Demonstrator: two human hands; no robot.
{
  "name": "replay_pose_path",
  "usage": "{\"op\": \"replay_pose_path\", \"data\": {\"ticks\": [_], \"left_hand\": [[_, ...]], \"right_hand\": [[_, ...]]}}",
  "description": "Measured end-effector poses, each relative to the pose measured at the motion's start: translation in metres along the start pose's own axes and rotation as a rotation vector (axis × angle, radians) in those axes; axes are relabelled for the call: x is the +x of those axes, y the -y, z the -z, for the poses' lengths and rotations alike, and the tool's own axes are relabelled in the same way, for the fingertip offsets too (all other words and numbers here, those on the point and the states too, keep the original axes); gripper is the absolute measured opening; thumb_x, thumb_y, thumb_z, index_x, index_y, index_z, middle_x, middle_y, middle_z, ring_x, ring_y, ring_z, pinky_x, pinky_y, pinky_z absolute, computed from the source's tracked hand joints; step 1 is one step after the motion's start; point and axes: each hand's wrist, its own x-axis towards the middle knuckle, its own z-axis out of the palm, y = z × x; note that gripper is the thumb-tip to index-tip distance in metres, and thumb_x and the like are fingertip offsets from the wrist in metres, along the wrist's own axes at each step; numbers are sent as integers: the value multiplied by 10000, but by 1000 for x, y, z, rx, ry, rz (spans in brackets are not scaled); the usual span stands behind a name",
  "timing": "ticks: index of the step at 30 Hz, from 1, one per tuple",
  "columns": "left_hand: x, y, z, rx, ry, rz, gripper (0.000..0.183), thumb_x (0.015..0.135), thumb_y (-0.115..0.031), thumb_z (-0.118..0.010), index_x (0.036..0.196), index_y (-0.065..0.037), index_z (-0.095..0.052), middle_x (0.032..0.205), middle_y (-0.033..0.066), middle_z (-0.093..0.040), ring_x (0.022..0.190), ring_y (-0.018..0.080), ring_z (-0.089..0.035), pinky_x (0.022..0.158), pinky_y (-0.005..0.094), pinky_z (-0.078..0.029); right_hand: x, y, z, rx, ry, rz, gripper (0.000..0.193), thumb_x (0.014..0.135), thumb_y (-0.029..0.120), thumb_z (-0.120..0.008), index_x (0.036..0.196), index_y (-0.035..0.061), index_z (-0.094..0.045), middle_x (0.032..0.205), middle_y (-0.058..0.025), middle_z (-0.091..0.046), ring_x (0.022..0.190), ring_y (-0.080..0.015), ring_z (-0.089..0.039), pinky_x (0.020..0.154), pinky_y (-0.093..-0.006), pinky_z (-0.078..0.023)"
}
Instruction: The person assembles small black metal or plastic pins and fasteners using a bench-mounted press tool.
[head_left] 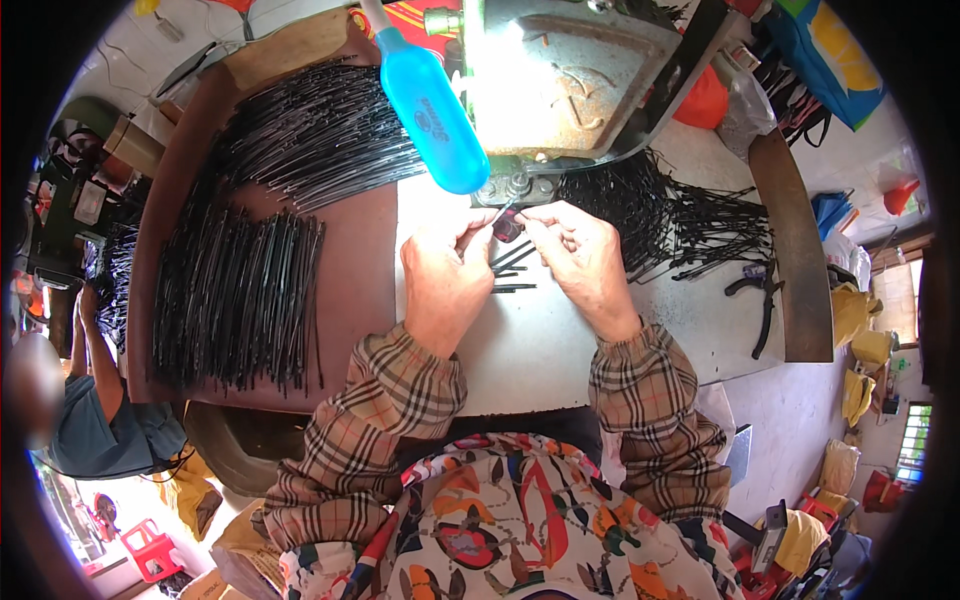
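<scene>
My left hand [450, 275] is closed, thumb and fingertips pinching a thin, light-edged strip [503, 213] in front of the machine's base. Facing it, my right hand [582, 262] is also closed in a pinch. Whatever its fingertips grip is too small to make out. Between the two hands, a small dark reddish piece [508, 230] lies by the machine. Several short black rods [514, 270] rest on the pale tabletop just below the fingertips.
A lit metal machine [580, 90] stands ahead, with a blue bottle [432, 115] before it. Long thin black rods [235, 300] lie in bundles at left; more dark rods [715, 225] pile up at right. Black-handled pliers [765, 300] lie near the right board. Another person [110, 420] sits at far left.
</scene>
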Motion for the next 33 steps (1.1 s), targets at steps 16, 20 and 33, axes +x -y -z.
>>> {"op": "replay_pose_path", "data": {"ticks": [16, 20, 33], "left_hand": [[33, 10, -15, 3, -28, -217, 170, 804, 21, -600, 951, 41, -683, 794, 130, -673, 722, 152, -642, 691, 271, -516], [33, 11, -18, 118, -69, -329, 175, 771, 57, -587, 920, 49, -679, 799, 166, -665, 739, 230, -658, 711, 298, -516], [40, 1, -2, 330, 80, -468, 184, 679, 46, -609, 854, 1, -639, 728, 135, -559, 710, 290, -573, 650, 369, -449]], "right_hand": [[24, -3, 7, 65, -44, 41, 139, 882, 78, -628, 955, -33, -668, 711, 1, -630, 593, -26, -543, 523, -179, -432], [25, -1, 11, 75, -17, 36, 141, 885, 80, -626, 956, -33, -669, 717, 9, -623, 592, -28, -543, 522, -177, -430], [26, 8, 15, 46, 75, -101, 135, 884, 88, -630, 919, -36, -668, 650, 29, -566, 564, -10, -472, 486, -174, -361]]}}
